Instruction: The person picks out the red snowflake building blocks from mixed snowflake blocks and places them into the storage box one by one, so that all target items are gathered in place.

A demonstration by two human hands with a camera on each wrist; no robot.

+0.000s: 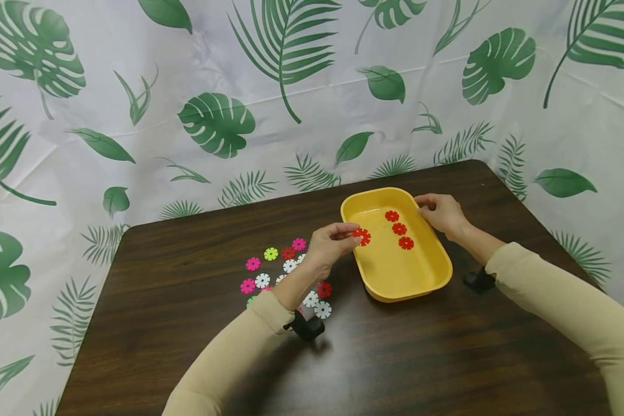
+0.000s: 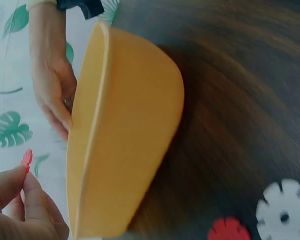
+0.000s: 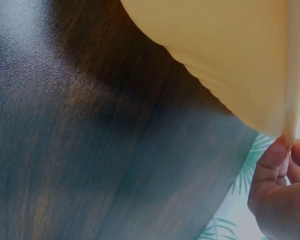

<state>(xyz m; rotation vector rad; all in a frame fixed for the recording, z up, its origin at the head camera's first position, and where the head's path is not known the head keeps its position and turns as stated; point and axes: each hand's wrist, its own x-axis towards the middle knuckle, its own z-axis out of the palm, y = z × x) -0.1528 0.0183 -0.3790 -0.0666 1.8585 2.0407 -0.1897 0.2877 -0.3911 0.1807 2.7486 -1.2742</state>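
Between thumb and fingers, my left hand (image 1: 329, 247) pinches a red notched disc (image 1: 363, 237) over the left rim of a yellow plastic tub (image 1: 385, 283). The same disc (image 2: 27, 159) shows edge-on in the left wrist view. Inside the tub, three red notched discs (image 1: 399, 229) lie in a row toward the right side. My right hand (image 1: 442, 212) grips the tub's right rim near its far end; in the right wrist view its fingertips (image 3: 277, 150) pinch that rim.
Loose notched discs in white (image 1: 323, 309), pink (image 1: 252, 264), yellow-green (image 1: 271, 254) and dark red (image 1: 324, 289) lie left of the tub, partly hidden by the left forearm. The dark wooden table (image 1: 187, 323) ends at a leaf-patterned curtain (image 1: 301, 81).
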